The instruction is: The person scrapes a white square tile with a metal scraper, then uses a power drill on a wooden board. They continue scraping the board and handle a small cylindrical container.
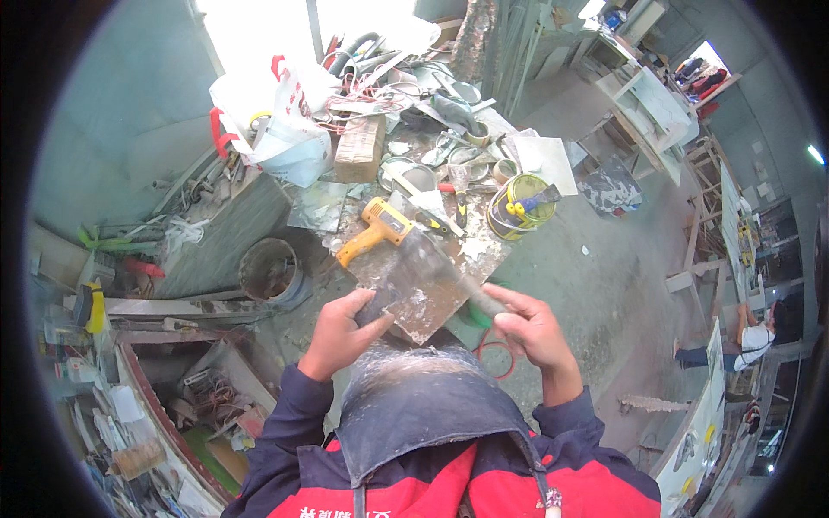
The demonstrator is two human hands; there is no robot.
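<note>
My right hand (528, 324) grips the grey handle (482, 296) of a tool whose far end is blurred by motion; it may be a scraper. Between the thumb and fingers of my left hand (346, 333) is a dark flat piece (375, 307), too blurred to name. Both hands are above the near corner of a stained workbench (421, 314). Just beyond them lies a yellow heat gun (382, 228). A putty knife (460, 197) with a black and yellow handle rests farther back. A yellow-banded tin (518, 207) with a blue-handled tool on it stands at the right edge.
Cables, tape rolls and a cardboard box (359, 149) crowd the bench's far part, beside a white bag (291, 129). A dirty bucket (275, 272) stands on the floor at left. A red hose (495, 356) lies below. At far right is another person (745, 343).
</note>
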